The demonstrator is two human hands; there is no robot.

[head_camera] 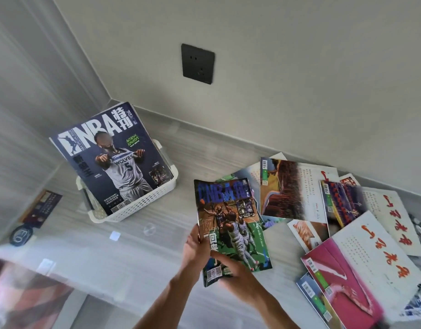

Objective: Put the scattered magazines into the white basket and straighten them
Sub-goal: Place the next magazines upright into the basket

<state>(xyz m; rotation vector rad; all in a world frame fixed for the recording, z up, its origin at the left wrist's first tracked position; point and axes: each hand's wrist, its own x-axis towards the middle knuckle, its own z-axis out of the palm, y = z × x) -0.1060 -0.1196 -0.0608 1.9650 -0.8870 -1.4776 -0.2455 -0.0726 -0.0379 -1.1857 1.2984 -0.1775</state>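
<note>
Both hands hold one NBA magazine (231, 224) above the bench (157, 217): left hand (196, 248) curled on its left edge, right hand (238, 274) across its lower corner, apparently pinching it. White basket (143, 205) near the back-left corner holds a dark NBA issue (110, 160) leaning upright. Remaining magazines (347, 222) lie overlapping toward the right edge.

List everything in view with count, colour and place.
White perforated plastic basket: one, left of centre on the table.
Dark blue NBA magazine: one, upright in the basket.
Green-and-blue NBA magazine: one, held in both hands.
Scattered magazines: several, red, white, pink, on the right.
Black wall socket: one, on the wall.
Dark card: one, far left.
Left hand: grips the held magazine's left edge.
Right hand: grips its bottom.
</note>
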